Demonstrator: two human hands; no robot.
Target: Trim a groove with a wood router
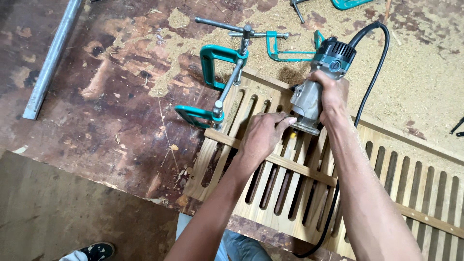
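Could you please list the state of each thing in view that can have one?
Router: upright on the panel, gripped by the right hand.
Left hand: flat on the panel beside the router's base.
Slatted wooden panel: lying flat, clamped.
Nearest green clamp: tightened on the panel's corner.
Cord: attached, trailing loose.

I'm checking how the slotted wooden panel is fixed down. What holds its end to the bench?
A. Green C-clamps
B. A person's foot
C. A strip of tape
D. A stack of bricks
A: two green C-clamps grip the end of the slotted wooden panel on the sawdust-covered bench.
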